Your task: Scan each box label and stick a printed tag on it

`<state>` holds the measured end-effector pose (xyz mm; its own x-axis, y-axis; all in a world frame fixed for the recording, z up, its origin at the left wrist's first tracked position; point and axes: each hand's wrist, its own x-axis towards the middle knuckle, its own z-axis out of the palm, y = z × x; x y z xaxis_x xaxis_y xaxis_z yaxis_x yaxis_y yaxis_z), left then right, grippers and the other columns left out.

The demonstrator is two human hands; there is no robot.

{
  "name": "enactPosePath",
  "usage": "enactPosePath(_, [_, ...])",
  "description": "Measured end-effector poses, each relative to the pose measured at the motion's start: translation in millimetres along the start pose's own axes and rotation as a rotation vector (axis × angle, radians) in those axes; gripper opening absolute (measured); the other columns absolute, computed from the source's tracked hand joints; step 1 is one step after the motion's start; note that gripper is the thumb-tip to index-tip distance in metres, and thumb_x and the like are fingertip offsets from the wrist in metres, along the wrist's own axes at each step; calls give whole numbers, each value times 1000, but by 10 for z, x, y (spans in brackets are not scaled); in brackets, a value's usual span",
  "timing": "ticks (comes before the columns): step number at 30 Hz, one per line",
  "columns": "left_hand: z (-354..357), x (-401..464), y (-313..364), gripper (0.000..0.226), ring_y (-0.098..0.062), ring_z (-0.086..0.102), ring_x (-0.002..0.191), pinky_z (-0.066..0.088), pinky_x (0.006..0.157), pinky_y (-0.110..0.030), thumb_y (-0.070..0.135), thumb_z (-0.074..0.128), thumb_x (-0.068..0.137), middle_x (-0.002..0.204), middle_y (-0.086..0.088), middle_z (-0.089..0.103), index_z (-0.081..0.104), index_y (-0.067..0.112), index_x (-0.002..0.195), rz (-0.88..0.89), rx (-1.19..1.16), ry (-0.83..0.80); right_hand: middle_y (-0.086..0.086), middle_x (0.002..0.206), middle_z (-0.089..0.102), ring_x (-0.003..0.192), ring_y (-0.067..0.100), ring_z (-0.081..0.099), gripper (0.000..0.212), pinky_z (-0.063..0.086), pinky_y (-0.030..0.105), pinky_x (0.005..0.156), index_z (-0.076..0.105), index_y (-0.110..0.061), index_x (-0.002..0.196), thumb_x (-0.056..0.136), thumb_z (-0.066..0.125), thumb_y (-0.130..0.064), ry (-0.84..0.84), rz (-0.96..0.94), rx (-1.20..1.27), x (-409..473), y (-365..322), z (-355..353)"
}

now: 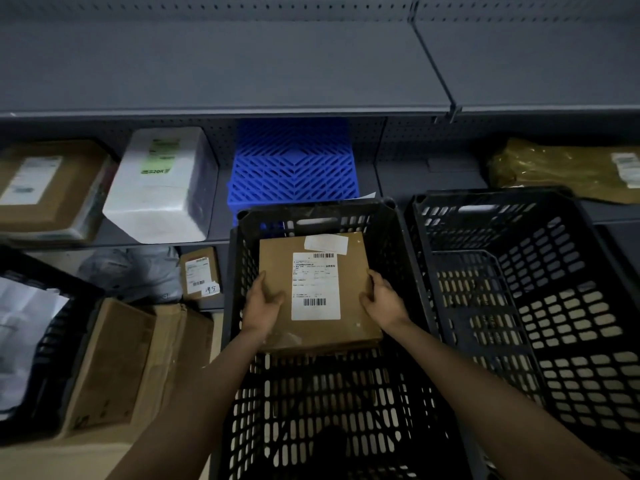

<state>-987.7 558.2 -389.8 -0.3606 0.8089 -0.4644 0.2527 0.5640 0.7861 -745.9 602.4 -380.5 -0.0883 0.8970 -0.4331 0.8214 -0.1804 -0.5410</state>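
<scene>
We have the box (317, 292) label-up in the black crate (239, 258), left hand (261, 303) and right hand (382, 301) gripping opposite edges, fingers curled around them. It looks like handling between scans; next we'd need a scanner on the label (315, 285), then a tag.

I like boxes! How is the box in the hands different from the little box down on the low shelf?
The held cardboard box is bigger and lies flat inside the black crate; the little cardboard box stands tilted on the low shelf. The left hand and right hand grip the held one; nothing touches the little one. Both are brown with white shipping labels.
</scene>
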Motion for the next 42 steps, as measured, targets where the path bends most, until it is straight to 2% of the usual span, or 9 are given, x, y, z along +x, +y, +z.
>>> enactPosePath(5, [-147,-97,291,47,-26,47,127,42,103,-36,21,60,91,139,-5,47,45,25,136,243,292,-20,10,136,45,125,27,44,47,43,35,99,33,-17,145,99,42,-24,5,-185,-239,-134,-119,-273])
enactPosePath(10, [-214,-356,813,42,-25,51,118,45,93,-36,29,52,94,130,-5,51,46,17,133,632,814,-9,5,133,49,121,24,46,44,39,35,100,43,-19,140,96,44,-23,125,-375,-489,-364,-295,-685])
enactPosePath(13, [-160,-510,1131,41,-22,51,117,44,93,-35,29,49,95,129,-3,52,44,21,135,814,955,9,2,134,51,123,23,46,42,35,34,100,45,-20,138,97,44,-26,259,-455,-593,-591,-320,-972])
enactPosePath(20, [442,-1118,1744,33,-24,55,110,42,92,-37,23,52,92,116,-3,58,55,19,124,1210,964,-12,4,114,63,106,27,59,33,43,38,89,61,-17,122,90,55,-25,515,-482,-651,-1287,3,-1558])
enactPosePath(26, [1084,-1907,2101,25,-22,61,97,46,84,-34,28,62,86,101,0,62,60,21,111,1495,962,-61,2,102,65,95,26,62,24,46,38,85,65,-17,110,87,60,-25,680,-368,-638,-2030,567,-1946])
enactPosePath(31, [1640,-2691,2136,25,-16,53,106,40,92,-30,34,45,96,112,4,55,51,25,119,1639,935,-187,-1,98,65,90,22,62,20,47,35,80,66,-20,106,87,61,-26,772,-233,-615,-2911,1210,-2081])
enactPosePath(36, [2176,-3517,2015,27,-17,55,103,42,91,-30,35,46,96,110,3,56,53,24,120,1781,894,-282,-3,84,63,76,19,63,19,47,29,68,66,-22,94,76,68,-29,862,-66,-676,-3893,1882,-2123])
enactPosePath(40, [2586,-4214,1896,18,-17,59,91,48,81,-31,33,58,90,97,4,59,58,24,106,1850,804,-336,3,100,63,93,25,60,26,43,36,81,63,-18,105,88,48,-31,822,85,-707,-4648,2328,-2145])
enactPosePath(42, [2783,-4576,1815,18,-18,61,86,49,77,-31,30,64,86,92,4,61,61,22,102,1917,760,-364,4,106,63,98,26,60,26,43,38,85,63,-18,110,88,53,-29,840,159,-694,-5026,2514,-2136])
